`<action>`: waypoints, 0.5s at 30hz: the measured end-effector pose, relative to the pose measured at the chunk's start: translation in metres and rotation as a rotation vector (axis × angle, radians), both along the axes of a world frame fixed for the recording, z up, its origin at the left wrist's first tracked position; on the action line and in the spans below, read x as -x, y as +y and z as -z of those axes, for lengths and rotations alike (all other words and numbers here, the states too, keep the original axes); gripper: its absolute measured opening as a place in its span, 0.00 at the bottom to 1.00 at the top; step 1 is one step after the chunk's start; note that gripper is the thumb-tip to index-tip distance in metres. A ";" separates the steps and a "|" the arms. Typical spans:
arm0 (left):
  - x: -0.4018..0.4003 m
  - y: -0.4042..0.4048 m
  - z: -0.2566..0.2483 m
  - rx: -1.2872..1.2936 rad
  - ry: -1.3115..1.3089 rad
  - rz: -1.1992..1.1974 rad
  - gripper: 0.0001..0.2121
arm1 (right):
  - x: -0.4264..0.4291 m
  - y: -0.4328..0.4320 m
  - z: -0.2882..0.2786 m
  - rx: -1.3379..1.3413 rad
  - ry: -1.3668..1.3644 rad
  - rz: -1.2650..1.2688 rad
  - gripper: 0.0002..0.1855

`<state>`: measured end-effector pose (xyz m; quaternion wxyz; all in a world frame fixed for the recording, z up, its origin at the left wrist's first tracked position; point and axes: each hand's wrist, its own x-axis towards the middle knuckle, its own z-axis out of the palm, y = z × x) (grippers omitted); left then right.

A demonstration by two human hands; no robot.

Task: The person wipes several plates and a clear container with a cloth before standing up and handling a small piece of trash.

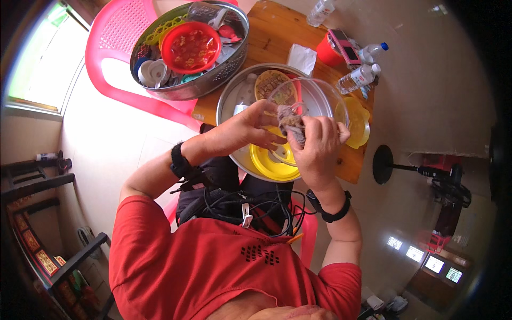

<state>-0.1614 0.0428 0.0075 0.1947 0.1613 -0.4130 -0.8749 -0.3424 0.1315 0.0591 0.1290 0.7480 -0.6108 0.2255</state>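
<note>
My right hand (320, 148) is closed on a bunched grey-brown cloth (291, 122). A round clear plastic lid or bowl (325, 85) is tilted around the cloth and behind my right fingers. My left hand (250, 126) reaches in from the other side, fingers spread and curved, tips close to the cloth. Whether it grips the clear plastic I cannot tell. Both hands are over a wide metal basin (222, 100). Inside lie a yellow plastic lid (266, 162) and a round patterned lid (274, 86) bearing writing.
The basin stands on a wooden table (272, 30). Left of it, a perforated metal tub (192, 90) holds a red bowl (214, 60) and plastic ware, by a pink chair (96, 76). A yellow scalloped dish (362, 120), white paper (302, 58), a red cup (326, 52) and bottles (356, 78) are at right.
</note>
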 end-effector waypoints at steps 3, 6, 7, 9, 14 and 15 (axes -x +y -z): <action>0.001 0.000 -0.007 0.041 -0.026 0.007 0.24 | 0.006 -0.002 -0.002 0.073 0.002 0.076 0.20; 0.000 -0.001 -0.005 0.135 -0.064 0.030 0.24 | 0.013 -0.010 -0.006 0.186 -0.017 0.173 0.19; 0.002 0.001 -0.005 0.179 -0.080 0.022 0.24 | 0.016 -0.009 -0.008 0.175 0.017 0.170 0.18; 0.003 0.004 -0.005 0.226 -0.105 0.011 0.23 | 0.021 -0.008 -0.015 0.154 0.085 0.161 0.16; 0.008 0.006 0.007 0.343 -0.136 -0.051 0.23 | 0.005 -0.004 -0.023 -0.125 0.034 0.016 0.15; 0.009 0.006 0.013 0.327 -0.144 -0.037 0.25 | 0.002 -0.004 -0.021 -0.139 0.030 -0.025 0.15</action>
